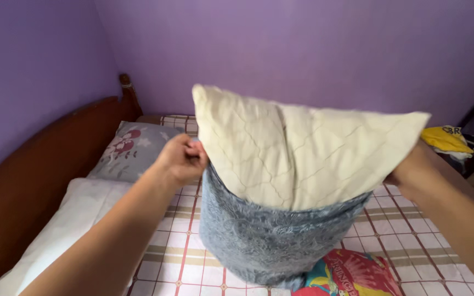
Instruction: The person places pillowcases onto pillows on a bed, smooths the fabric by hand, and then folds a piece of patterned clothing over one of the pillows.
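A cream quilted pillow (297, 148) stands upright over the bed, its lower half inside a grey-blue patterned pillowcase (264, 241). My left hand (181, 158) grips the left edge of the pillowcase opening, against the pillow. My right hand (404, 175) holds the right edge of the case; the pillow hides most of its fingers. The upper half of the pillow sticks out of the case.
The bed has a checked sheet (182, 235) and a wooden headboard (39, 164) on the left. A grey flowered pillow (133, 151) and a white pillow (67, 219) lie along the headboard. A colourful cloth (352, 274) lies below. Yellow clothing (445, 138) sits at the right.
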